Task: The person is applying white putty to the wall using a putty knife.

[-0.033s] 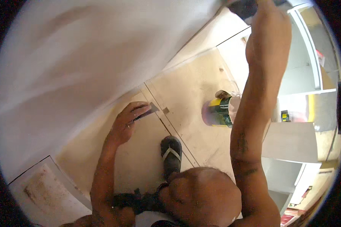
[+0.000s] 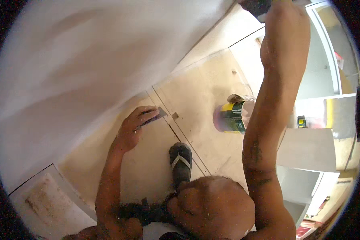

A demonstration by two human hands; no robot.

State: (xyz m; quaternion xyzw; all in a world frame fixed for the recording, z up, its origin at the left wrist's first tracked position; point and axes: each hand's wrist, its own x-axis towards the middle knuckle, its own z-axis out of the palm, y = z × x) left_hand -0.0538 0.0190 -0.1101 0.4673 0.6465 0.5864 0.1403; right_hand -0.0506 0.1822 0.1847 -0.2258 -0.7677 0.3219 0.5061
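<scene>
The beige floor [image 2: 212,82], crossed by dark joint lines [image 2: 172,129], bears a yellow-and-green bucket [image 2: 233,117] and a black sandal [image 2: 181,171], both apart from its upper-left edge.

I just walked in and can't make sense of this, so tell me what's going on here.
A person is handling two tools beside a large pale surface. The left hand holds a small flat tool over the tiled floor. The right hand is stretched far forward, holding a broad dark tool partly cut off by the picture's top edge. A green and yellow can is on the floor between the two forearms, touched by neither hand.
</scene>
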